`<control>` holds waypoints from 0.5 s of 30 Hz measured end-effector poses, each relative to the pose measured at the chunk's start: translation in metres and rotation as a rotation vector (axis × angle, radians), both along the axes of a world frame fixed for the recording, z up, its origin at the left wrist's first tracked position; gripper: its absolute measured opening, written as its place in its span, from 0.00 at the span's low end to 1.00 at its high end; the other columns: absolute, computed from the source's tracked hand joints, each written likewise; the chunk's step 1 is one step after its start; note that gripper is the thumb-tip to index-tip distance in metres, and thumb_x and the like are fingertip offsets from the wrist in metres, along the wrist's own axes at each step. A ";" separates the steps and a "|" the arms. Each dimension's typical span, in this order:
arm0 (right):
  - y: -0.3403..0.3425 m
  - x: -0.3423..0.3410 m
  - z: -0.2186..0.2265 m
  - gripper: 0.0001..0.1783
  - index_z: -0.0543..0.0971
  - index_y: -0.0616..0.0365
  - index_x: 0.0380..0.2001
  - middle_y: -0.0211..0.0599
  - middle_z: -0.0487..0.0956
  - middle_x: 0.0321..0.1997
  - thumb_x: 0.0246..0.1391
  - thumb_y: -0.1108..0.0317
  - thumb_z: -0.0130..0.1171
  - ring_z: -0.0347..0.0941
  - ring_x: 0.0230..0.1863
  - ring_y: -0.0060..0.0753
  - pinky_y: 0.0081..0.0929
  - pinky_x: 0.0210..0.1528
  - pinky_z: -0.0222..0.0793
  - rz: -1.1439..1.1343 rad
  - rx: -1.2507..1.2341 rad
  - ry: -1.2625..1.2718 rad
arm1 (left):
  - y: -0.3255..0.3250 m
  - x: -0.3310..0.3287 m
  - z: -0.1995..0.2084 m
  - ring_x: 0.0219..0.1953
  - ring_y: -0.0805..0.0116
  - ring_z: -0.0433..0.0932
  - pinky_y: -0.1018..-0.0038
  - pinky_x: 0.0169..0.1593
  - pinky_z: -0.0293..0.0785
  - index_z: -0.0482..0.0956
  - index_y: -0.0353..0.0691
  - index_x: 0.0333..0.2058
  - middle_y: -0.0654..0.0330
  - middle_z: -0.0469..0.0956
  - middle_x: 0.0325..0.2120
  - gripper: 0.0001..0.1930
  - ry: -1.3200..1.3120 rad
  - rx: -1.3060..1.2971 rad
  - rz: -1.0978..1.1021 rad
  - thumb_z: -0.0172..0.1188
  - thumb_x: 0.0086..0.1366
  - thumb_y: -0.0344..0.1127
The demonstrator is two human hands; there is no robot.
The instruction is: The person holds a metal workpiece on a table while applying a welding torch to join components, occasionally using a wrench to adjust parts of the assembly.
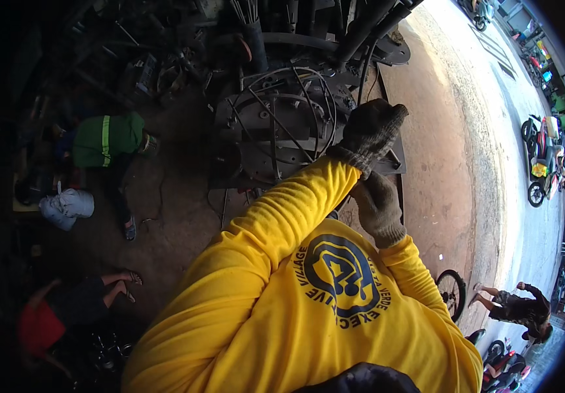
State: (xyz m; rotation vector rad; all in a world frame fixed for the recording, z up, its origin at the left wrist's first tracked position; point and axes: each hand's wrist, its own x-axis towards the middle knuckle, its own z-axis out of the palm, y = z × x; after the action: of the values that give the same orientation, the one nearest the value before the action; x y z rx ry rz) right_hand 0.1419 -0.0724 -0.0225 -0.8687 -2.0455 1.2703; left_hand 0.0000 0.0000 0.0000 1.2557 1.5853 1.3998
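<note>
My left hand (373,131), in a dark knitted work glove, is raised beyond my chest. Its fingers look curled closed, and whatever may be in them is hidden. My right hand (381,206), in a brownish knitted glove, meets the underside of my left wrist by the glove cuff (353,157). The left forearm hides its fingers, so its grip cannot be made out. Just left of and below my left hand stands a dark metal work table (250,164). On it lies a round frame of bent metal rods (273,118).
Metal bars and pipes (361,33) crowd the far side. At left a person in a green top (109,141) bends low near a pale sack-like bundle (66,206); another in red (40,327) is nearer. A wheel (451,295), a walking person (521,308) and motorcycles (544,157) are at right.
</note>
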 end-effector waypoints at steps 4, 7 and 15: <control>-0.015 -0.001 0.016 0.06 0.81 0.63 0.33 0.48 0.78 0.28 0.56 0.70 0.62 0.77 0.29 0.50 0.39 0.35 0.71 0.218 0.018 -0.041 | -0.015 -0.016 0.012 0.34 0.49 0.82 0.60 0.41 0.76 0.81 0.35 0.31 0.47 0.82 0.29 0.24 -0.268 -0.153 0.010 0.61 0.67 0.56; -0.015 -0.006 0.010 0.06 0.81 0.63 0.32 0.47 0.78 0.27 0.53 0.70 0.64 0.76 0.28 0.50 0.41 0.32 0.71 0.347 0.144 -0.072 | -0.024 -0.032 0.003 0.26 0.63 0.78 0.67 0.32 0.74 0.79 0.38 0.37 0.59 0.78 0.26 0.16 -0.055 -0.021 -0.018 0.61 0.71 0.47; -0.014 -0.014 0.018 0.18 0.84 0.63 0.46 0.47 0.85 0.38 0.53 0.67 0.69 0.84 0.38 0.45 0.35 0.43 0.80 0.345 0.055 -0.187 | -0.147 -0.087 -0.022 0.36 0.67 0.79 0.71 0.39 0.75 0.80 0.38 0.47 0.62 0.79 0.32 0.09 0.520 0.459 -0.080 0.62 0.72 0.35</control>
State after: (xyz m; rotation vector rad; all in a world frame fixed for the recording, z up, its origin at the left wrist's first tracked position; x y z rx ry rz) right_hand 0.1278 -0.0867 -0.0042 -0.6472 -2.4470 1.3431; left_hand -0.0870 -0.1472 -0.0223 2.0673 1.5514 1.5170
